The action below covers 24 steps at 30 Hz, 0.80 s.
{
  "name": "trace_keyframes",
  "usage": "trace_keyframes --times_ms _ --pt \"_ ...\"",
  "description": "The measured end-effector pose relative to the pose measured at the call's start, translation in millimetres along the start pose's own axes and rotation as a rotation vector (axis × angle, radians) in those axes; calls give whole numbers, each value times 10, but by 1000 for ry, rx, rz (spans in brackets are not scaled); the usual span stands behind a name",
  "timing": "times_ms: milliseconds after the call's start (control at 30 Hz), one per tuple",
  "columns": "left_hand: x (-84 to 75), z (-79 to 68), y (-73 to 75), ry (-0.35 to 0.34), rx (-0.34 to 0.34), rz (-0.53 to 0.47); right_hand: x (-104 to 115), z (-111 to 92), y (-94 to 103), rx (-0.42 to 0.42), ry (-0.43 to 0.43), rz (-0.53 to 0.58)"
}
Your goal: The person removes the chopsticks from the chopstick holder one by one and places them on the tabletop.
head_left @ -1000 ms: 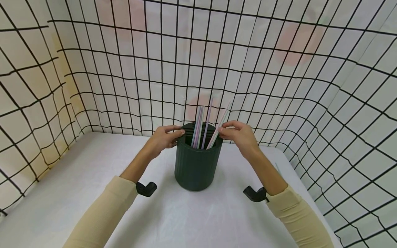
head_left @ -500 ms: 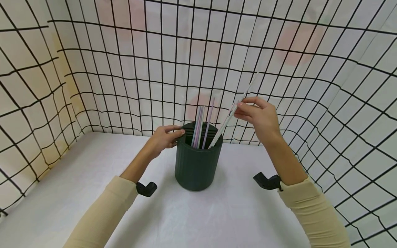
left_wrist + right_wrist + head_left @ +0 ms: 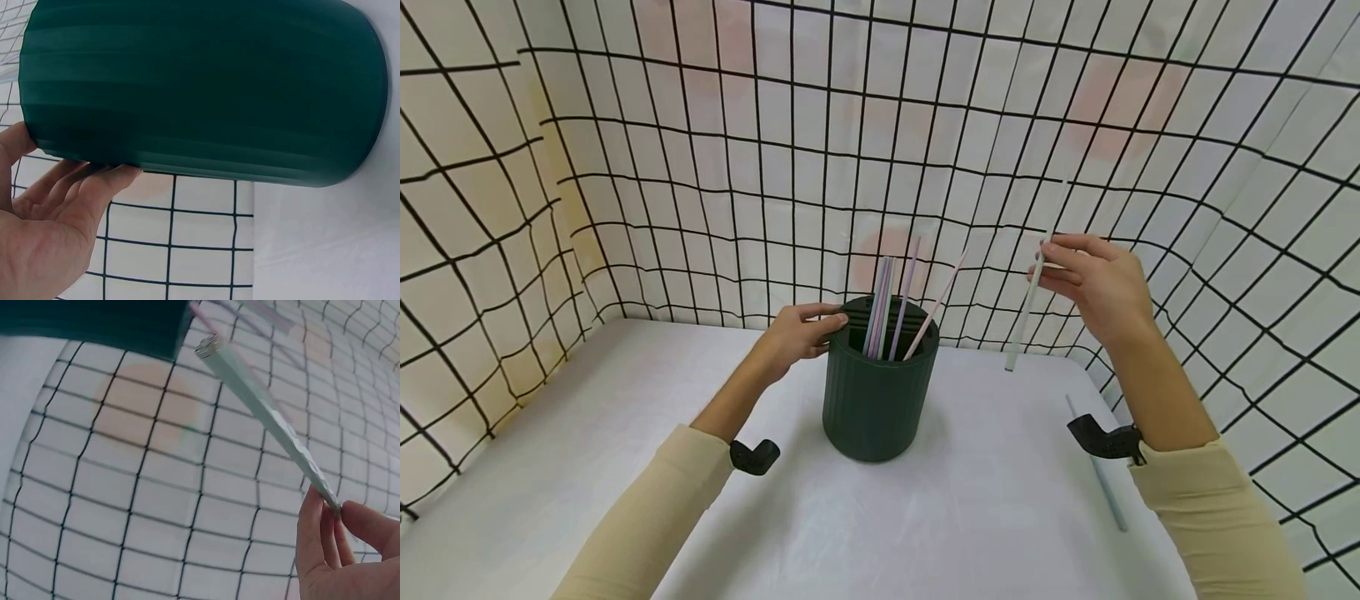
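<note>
A dark green ribbed bin (image 3: pixel 877 408) stands upright on the table, with several thin pastel sticks (image 3: pixel 880 312) leaning inside. My left hand (image 3: pixel 799 335) grips its rim at the left; in the left wrist view, the thumb lies at the rim and the fingers touch the outer wall. Off to the right of the bin, my right hand (image 3: pixel 1101 287) pinches a long pale green stick (image 3: pixel 1024 321) between thumb and fingertips. That stick hangs tilted above the table, its lower end apart from the bin. The right wrist view shows the stick's end (image 3: pixel 207 345) close up.
A blue-grey stick (image 3: pixel 1105 483) lies on the white table (image 3: pixel 977 517) at the right, partly behind the right wrist's camera mount (image 3: pixel 1105 437). Black wire grid (image 3: pixel 760 150) encloses the table at the back and sides.
My right hand has drawn the pale green stick up out of the bin and carried it to the right. A pink stick stays leaning in the bin. My left hand has not moved.
</note>
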<state>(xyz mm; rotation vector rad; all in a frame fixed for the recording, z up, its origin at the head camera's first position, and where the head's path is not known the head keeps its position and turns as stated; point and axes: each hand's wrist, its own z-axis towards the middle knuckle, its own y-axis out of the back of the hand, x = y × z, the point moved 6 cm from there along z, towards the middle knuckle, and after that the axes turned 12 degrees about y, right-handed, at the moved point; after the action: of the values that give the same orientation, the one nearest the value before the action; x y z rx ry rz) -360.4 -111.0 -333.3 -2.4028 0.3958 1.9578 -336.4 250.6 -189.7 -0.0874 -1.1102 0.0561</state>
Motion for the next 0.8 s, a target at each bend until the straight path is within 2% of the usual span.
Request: trace_keyframes --times_ms 233,500,600,733,800 --pt "-2 -12 0 -4 -2 2 -295 -53 402 3 -74 -212" --pt "14 4 1 -4 -9 -4 -742 -149 890 48 -212 -364" --pt "15 2 -2 -5 -6 0 -920 -203 1071 63 -279 -353" --pt "14 2 6 -4 -8 -3 -1172 -301 1298 87 -363 -277" --pt "16 8 10 -5 -7 -6 -1299 -364 1404 118 -393 -288"
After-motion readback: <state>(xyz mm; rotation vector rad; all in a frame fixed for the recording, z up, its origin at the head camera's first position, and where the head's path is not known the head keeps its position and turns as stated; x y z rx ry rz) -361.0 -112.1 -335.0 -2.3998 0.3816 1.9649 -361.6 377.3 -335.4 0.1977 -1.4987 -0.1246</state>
